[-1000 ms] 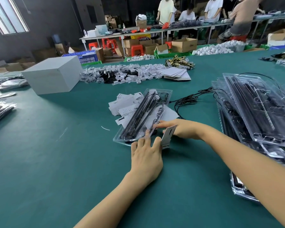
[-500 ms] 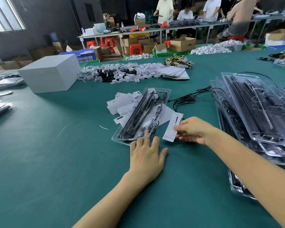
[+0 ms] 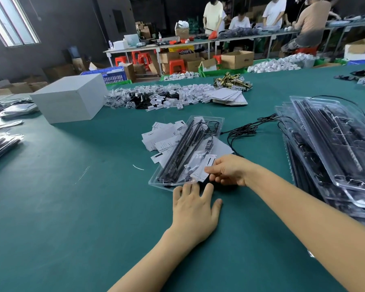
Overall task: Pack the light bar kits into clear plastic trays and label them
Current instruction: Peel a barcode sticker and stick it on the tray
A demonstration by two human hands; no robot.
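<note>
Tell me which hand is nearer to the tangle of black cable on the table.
Right. The right hand holds a white label over the clear tray, just below the black cable. The left hand lies flat on the table, below the tray, farther off.

Green felt-covered table (image 3: 76, 207), wide, reaching to the far edge. At centre, a clear plastic tray (image 3: 185, 152) with black light bars, lying partly over a loose heap of white label cards (image 3: 162, 137). Just right of it, a tangle of black cable (image 3: 243, 131). At the right edge, a tall stack of filled clear trays (image 3: 333, 148). Far left, a white box (image 3: 71, 98); beyond the middle, a long heap of bagged small parts (image 3: 156, 96), a fan of white cards (image 3: 229, 97) and brass fittings (image 3: 232, 80). Left hand (image 3: 195, 209) resting flat on the felt beside the tray's near end.
</note>
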